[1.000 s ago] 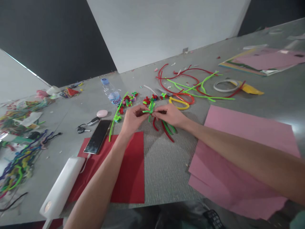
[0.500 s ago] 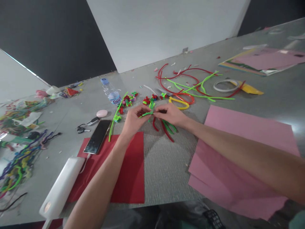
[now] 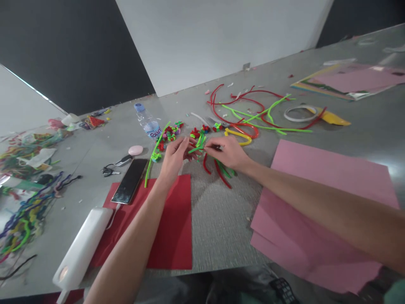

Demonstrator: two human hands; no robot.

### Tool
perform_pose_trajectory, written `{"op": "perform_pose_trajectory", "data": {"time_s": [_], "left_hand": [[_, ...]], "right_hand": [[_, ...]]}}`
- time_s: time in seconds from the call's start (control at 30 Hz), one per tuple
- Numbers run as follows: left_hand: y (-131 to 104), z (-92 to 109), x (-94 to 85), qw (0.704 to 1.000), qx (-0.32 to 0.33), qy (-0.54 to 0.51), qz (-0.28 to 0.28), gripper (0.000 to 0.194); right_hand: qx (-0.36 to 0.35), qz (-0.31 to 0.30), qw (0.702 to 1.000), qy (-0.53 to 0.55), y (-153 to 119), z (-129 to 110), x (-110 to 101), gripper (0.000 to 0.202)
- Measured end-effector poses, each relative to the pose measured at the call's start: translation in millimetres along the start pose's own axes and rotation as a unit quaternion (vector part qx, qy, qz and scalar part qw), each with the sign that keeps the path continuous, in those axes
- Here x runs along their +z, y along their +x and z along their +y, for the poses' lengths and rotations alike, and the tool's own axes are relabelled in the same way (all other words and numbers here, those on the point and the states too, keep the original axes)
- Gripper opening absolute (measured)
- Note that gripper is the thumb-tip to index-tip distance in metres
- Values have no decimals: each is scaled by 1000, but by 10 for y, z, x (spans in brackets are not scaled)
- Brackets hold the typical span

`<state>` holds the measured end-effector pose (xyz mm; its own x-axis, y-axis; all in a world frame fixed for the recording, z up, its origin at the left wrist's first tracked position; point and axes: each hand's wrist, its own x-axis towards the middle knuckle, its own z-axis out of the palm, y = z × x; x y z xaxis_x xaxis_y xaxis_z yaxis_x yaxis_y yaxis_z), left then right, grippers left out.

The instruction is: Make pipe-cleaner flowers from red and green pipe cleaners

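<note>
My left hand point(image 3: 176, 157) is closed around short red and green pipe cleaners point(image 3: 197, 148) at the middle of the table. From the right, my right hand point(image 3: 228, 153) pinches the end of the green piece. Just below the hands lie loose red pipe cleaner pieces point(image 3: 221, 174), with green ones partly under my right hand. Small twisted red and green flower shapes point(image 3: 171, 134) sit beyond my left hand, and others point(image 3: 217, 126) are behind the fingers. A long green pipe cleaner point(image 3: 152, 162) lies left of my left hand.
Scissors with yellow and orange handles point(image 3: 238, 137), a water bottle point(image 3: 148, 122), a phone point(image 3: 130, 181), a white power bank point(image 3: 82, 247), red paper point(image 3: 175, 228) and pink sheets point(image 3: 303, 228) surround the hands. Long red and green pipe cleaners point(image 3: 268, 120) and a tape roll point(image 3: 300, 119) lie behind right.
My left hand has turned, and its thumb has lifted higher. The green piece between the hands is now tilted differently. My right hand stays nearly in place.
</note>
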<state>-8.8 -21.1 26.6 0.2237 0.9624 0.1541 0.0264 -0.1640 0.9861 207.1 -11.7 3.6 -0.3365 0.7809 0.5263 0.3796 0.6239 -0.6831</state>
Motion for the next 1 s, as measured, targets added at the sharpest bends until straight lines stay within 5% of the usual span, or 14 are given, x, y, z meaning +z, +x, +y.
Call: {"op": "perform_pose_trajectory", "data": {"time_s": [0.4,1.0], "left_hand": [[80,-69,-129,993,13,99,-63,24],[75,-81,-75,980,99,152,-86,16]], "right_hand": [[-34,-44,996,-68,-18,40,45,19],[-22,-47,997,-53,-21,49,38,18]]}}
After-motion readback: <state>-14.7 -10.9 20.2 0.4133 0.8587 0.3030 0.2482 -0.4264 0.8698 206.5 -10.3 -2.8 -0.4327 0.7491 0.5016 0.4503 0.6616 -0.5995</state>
